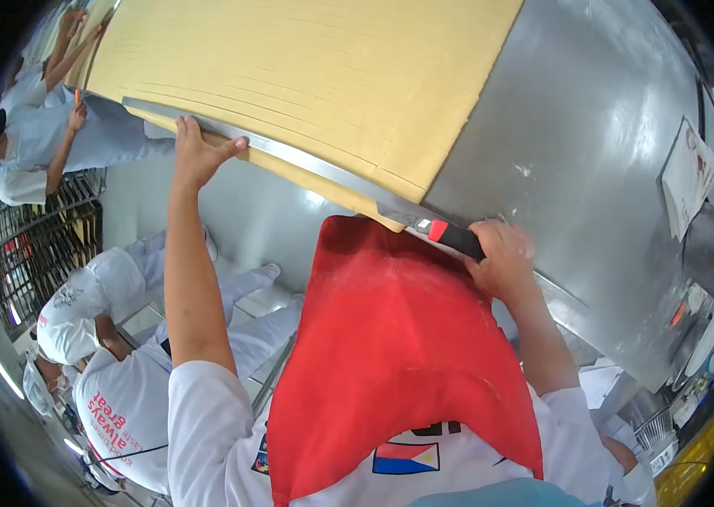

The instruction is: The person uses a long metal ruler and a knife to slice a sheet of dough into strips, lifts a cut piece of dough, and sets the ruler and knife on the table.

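Right grip (484, 241) closed round knife (455, 238), left grip (214, 133) half-open on strip (306, 160) along sheet (289, 68), apron (399, 338) hiding some counter (594, 160) edge.

White short-sleeved shirt (564, 422) — flag patch (406, 458), black lettering — under a bright red apron (399, 338).

Yellow sheet (289, 68) cut off above

I see a pale yellow sheet (289, 68) scored with fine darker lines, a bright red cloth apron (399, 338) dusted whitish near its top, a black-and-red plastic handle (456, 237), and a white fabric shirt (213, 422) bearing a blue, red, white and yellow flag patch (406, 458).
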`<control>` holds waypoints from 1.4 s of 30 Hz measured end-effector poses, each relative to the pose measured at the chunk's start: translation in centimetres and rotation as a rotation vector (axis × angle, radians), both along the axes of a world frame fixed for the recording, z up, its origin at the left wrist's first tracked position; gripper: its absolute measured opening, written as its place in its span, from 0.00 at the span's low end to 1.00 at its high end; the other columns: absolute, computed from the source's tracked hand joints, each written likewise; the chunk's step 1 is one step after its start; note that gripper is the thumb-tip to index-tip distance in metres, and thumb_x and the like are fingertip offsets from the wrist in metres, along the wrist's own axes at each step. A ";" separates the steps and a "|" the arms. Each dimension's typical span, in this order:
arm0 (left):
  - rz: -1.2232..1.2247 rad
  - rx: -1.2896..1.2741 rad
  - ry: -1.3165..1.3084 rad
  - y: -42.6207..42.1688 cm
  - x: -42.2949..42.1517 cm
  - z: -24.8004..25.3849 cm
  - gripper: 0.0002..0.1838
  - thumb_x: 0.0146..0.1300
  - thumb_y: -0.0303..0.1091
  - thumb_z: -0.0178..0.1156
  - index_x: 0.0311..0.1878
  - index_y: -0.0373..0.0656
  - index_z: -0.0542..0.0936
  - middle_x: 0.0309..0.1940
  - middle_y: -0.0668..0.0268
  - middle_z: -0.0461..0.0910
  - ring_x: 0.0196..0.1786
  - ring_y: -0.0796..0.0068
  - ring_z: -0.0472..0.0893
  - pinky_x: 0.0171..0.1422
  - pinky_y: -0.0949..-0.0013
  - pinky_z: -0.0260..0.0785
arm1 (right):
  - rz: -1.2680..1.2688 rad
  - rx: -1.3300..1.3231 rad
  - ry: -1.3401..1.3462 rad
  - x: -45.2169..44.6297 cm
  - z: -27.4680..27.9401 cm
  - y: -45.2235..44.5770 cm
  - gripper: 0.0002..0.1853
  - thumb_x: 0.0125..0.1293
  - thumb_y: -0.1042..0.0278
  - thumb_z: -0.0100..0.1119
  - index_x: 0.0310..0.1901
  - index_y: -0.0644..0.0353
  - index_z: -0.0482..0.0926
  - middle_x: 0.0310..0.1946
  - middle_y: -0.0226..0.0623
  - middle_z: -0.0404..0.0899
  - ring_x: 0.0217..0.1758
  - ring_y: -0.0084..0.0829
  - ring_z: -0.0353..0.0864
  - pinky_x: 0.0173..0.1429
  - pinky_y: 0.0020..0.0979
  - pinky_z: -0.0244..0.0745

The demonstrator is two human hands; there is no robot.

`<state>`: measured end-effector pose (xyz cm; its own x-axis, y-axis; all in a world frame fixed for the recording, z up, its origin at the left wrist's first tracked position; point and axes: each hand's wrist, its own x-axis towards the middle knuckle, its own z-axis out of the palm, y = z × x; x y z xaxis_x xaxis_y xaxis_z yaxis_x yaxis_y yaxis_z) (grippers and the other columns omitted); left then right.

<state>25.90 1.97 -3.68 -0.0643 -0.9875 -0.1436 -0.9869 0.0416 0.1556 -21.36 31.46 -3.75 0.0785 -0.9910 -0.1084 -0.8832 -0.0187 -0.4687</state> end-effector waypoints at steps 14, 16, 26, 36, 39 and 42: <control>0.049 0.036 0.022 -0.4 -0.2 0.4 0.79 0.45 0.70 0.82 0.80 0.15 0.51 0.84 0.27 0.43 0.89 0.40 0.45 0.91 0.53 0.46 | 0.001 0.023 -0.004 0.0 0.7 -0.9 0.24 0.48 0.63 0.81 0.48 0.49 0.83 0.43 0.32 0.86 0.48 0.39 0.87 0.53 0.45 0.80; 0.044 0.044 0.021 -0.5 -0.2 0.5 0.80 0.45 0.70 0.82 0.81 0.15 0.50 0.84 0.27 0.42 0.89 0.40 0.45 0.90 0.54 0.46 | 0.003 0.017 -0.011 0.0 0.4 -0.9 0.24 0.48 0.63 0.80 0.48 0.49 0.83 0.43 0.31 0.86 0.48 0.39 0.87 0.53 0.45 0.80; 0.075 0.105 -0.109 -0.1 -3.3 1.3 0.81 0.36 0.73 0.84 0.75 0.10 0.59 0.80 0.23 0.53 0.87 0.34 0.51 0.89 0.49 0.50 | -0.028 0.029 -0.044 0.0 0.2 -1.0 0.18 0.52 0.62 0.79 0.44 0.49 0.84 0.41 0.33 0.86 0.48 0.42 0.87 0.50 0.45 0.79; 0.023 0.123 -0.252 -0.1 -4.7 2.3 0.82 0.34 0.82 0.78 0.74 0.14 0.63 0.78 0.31 0.61 0.82 0.38 0.61 0.85 0.44 0.56 | -0.105 0.169 -0.348 -1.2 3.2 -8.1 0.17 0.59 0.62 0.77 0.47 0.60 0.86 0.39 0.44 0.86 0.44 0.46 0.87 0.50 0.42 0.79; 0.118 0.149 -0.157 0.6 -6.6 3.5 0.83 0.33 0.79 0.80 0.76 0.14 0.59 0.80 0.28 0.54 0.84 0.32 0.54 0.85 0.35 0.50 | -0.037 0.159 -0.380 3.3 4.3 -15.8 0.15 0.63 0.65 0.75 0.47 0.62 0.86 0.39 0.46 0.85 0.42 0.43 0.86 0.49 0.42 0.78; 0.186 0.127 -0.078 0.7 -7.2 4.1 0.83 0.32 0.76 0.82 0.78 0.15 0.57 0.82 0.27 0.49 0.86 0.30 0.48 0.87 0.33 0.45 | 0.178 0.094 -0.479 11.1 4.6 -24.7 0.21 0.70 0.68 0.65 0.63 0.61 0.79 0.49 0.54 0.86 0.51 0.53 0.87 0.55 0.48 0.80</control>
